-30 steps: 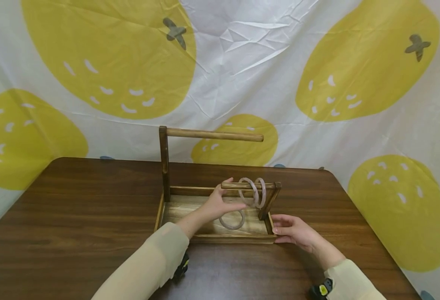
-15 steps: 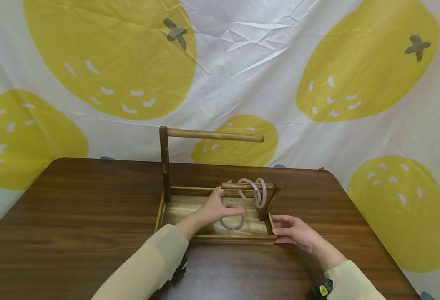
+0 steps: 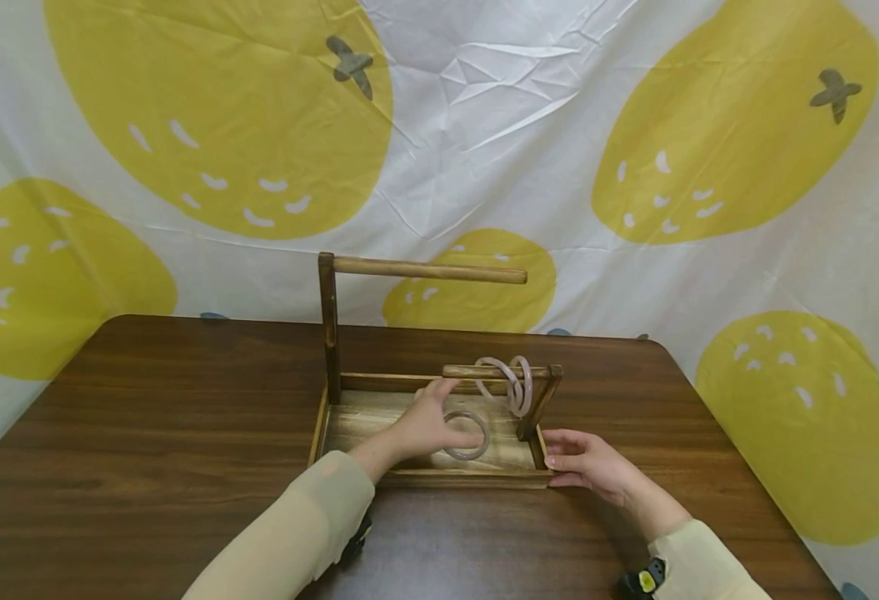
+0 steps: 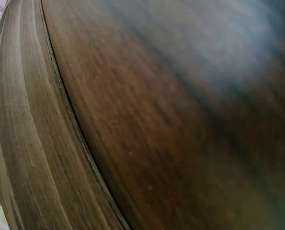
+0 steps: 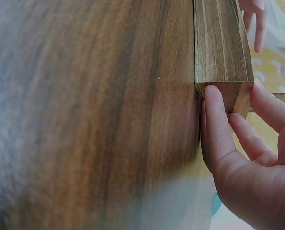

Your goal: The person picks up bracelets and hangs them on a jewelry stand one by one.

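A wooden bangle stand has a shallow tray [image 3: 357, 406], a tall bar [image 3: 427, 269] and a low bar [image 3: 457, 372]. Two pale bangles [image 3: 526, 390] hang on the low bar near its post. Inside the tray, my left hand [image 3: 422, 425] reaches low with thumb and fingers spread, its thumb overlapping a third bangle [image 3: 484, 446]. The fingertips sit just below the low bar's free end. At the tray's right end, my right hand [image 3: 589, 465] touches the end wall with nearly straight fingers; the right wrist view shows fingertips [image 5: 213, 93] against the tray's corner.
The dark wooden table [image 3: 184, 400] surrounds the stand. Behind it hangs a white cloth [image 3: 469, 167] printed with yellow fruit. The left wrist view holds mainly the tray's front wall [image 4: 32, 120] and the tabletop.
My left hand has come down from beside the low bar, its thumb lowering to the bangle in the tray. One hanging bangle has swung slightly. My right hand stays put.
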Motion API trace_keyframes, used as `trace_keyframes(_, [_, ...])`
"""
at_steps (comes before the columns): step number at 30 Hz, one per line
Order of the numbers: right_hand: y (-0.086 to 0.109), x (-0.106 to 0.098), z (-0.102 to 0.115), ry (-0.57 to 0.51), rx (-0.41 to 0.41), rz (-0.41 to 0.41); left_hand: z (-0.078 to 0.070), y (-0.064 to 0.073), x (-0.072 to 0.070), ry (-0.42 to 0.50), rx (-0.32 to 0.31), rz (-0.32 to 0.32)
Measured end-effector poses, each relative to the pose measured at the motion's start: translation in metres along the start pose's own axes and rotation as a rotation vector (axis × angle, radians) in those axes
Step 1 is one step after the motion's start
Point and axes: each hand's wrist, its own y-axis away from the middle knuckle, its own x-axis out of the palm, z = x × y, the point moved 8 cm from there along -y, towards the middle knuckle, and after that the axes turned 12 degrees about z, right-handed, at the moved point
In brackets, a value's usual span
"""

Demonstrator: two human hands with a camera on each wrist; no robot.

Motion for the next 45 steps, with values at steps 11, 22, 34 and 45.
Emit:
trace_keyframes(11, [0.000,0.000,-0.001,-0.001,-0.004,0.001,-0.003,-0.001,0.012,-0.331,0.045,0.052])
trace_keyframes(22, [0.000,0.000,-0.001,-0.009,-0.001,-0.003,-0.004,-0.003,0.020,-0.464,0.048,0.071])
trace_keyframes(34, [0.000,0.000,-0.001,-0.020,0.004,-0.004,0.000,-0.009,0.025,-0.606,-0.019,0.115])
trace_keyframes(45, [-0.001,-0.001,-0.002,-0.016,0.004,-0.006,-0.007,-0.009,0.025,-0.687,-0.022,0.112])
